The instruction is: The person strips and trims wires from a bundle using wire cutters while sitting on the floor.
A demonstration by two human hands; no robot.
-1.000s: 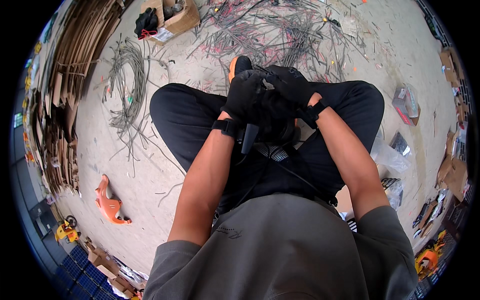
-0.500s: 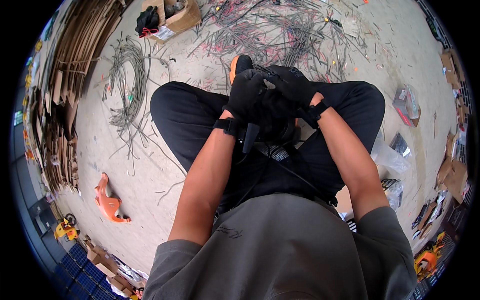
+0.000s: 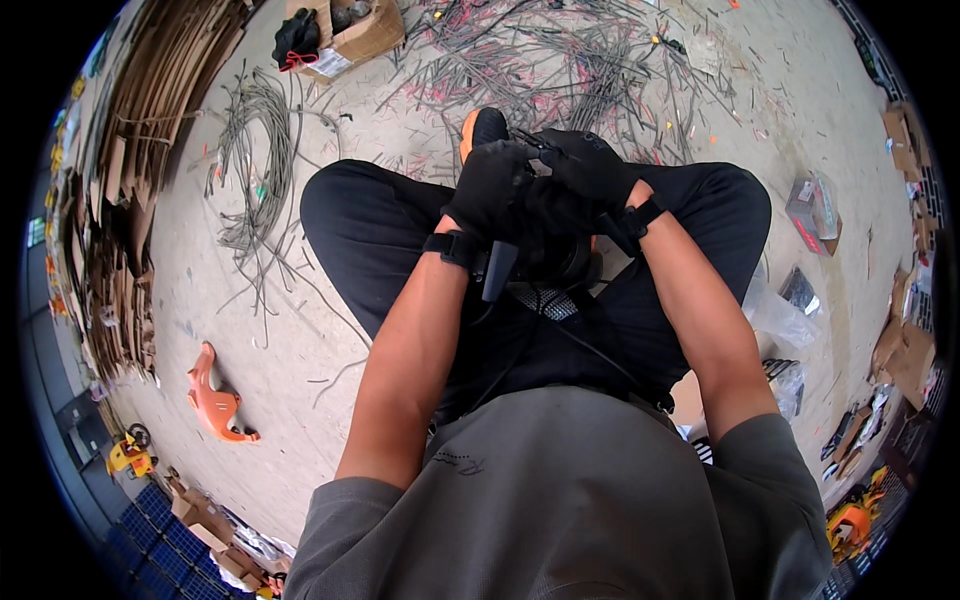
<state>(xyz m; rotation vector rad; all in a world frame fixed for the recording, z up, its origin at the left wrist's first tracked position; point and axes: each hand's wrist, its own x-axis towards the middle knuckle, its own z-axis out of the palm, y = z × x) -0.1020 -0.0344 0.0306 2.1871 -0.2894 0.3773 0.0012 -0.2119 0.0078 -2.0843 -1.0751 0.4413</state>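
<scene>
My left hand (image 3: 488,188) and my right hand (image 3: 585,168), both in black gloves with black straps at the wrists, are close together above my crossed legs, fingers closed on a small dark object (image 3: 530,146) that I cannot make out. A dark grey handle-like piece (image 3: 500,268) shows just below my left hand, and I cannot tell whether it is held or strapped on. Behind my hands is my black and orange shoe (image 3: 486,126). Black cords (image 3: 585,340) hang over my lap.
Cut cable pieces (image 3: 560,60) litter the floor ahead. A cable coil (image 3: 250,180) and a carton (image 3: 355,40) lie front left, flattened cardboard (image 3: 135,180) along the left, an orange plastic part (image 3: 215,405) nearer. A small box (image 3: 810,210) and plastic bags (image 3: 775,310) lie right.
My two hands have shifted very slightly and stay together at the same small dark object; otherwise little differs.
</scene>
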